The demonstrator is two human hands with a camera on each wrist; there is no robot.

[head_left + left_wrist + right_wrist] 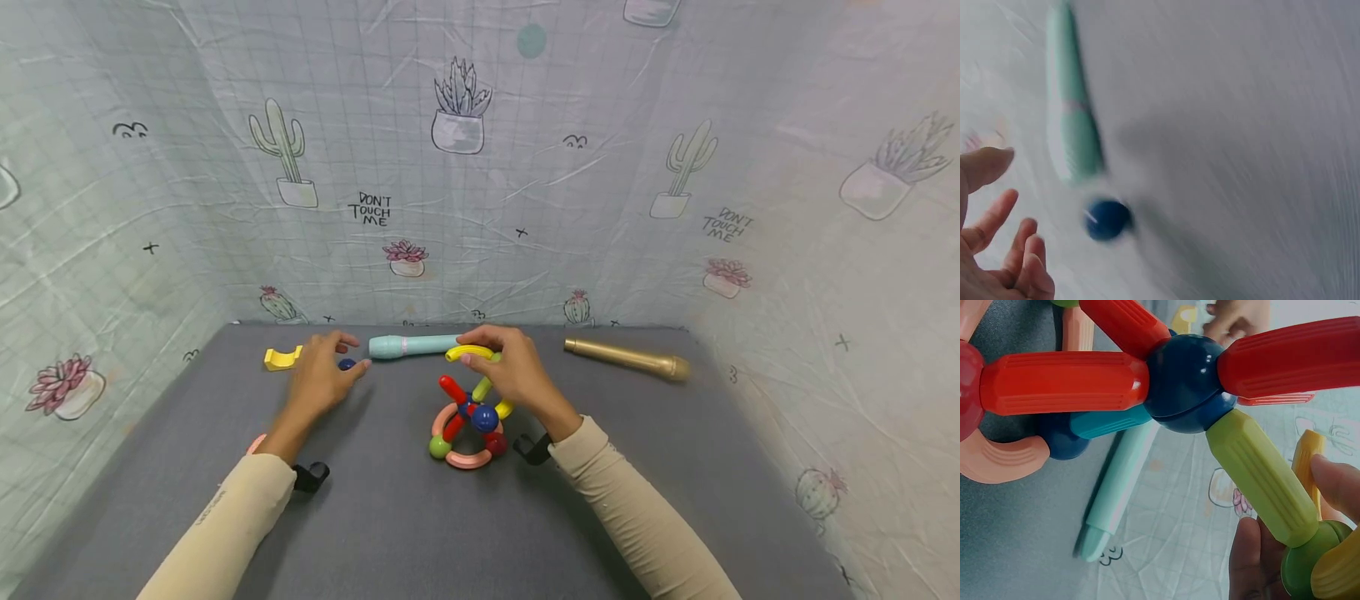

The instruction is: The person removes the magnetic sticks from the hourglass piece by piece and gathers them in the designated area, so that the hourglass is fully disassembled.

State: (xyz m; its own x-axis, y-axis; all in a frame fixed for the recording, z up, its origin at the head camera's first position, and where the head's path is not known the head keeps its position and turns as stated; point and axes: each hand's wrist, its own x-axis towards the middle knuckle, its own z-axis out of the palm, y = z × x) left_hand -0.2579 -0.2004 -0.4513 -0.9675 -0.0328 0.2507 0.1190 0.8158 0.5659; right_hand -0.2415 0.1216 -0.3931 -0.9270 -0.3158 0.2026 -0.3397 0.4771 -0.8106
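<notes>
The left hand (318, 373) has its fingers spread, holding nothing; the blue ball (347, 364) lies on the bench (375, 517) just beside them, apart, nearer this hand. Rightward, the right hand (513, 364) pinches a yellow curved piece (465, 353), long axis running left-right, above the rod-and-ball structure (453, 428).

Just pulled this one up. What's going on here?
A person's right hand holds a curved yellow piece by a green ball high on a colourful ball-and-stick model, which stands on a gray table. The left hand is near a loose blue ball but not gripping it. A mint-green microphone-shaped thing and a gold one lie toward the back.
</notes>
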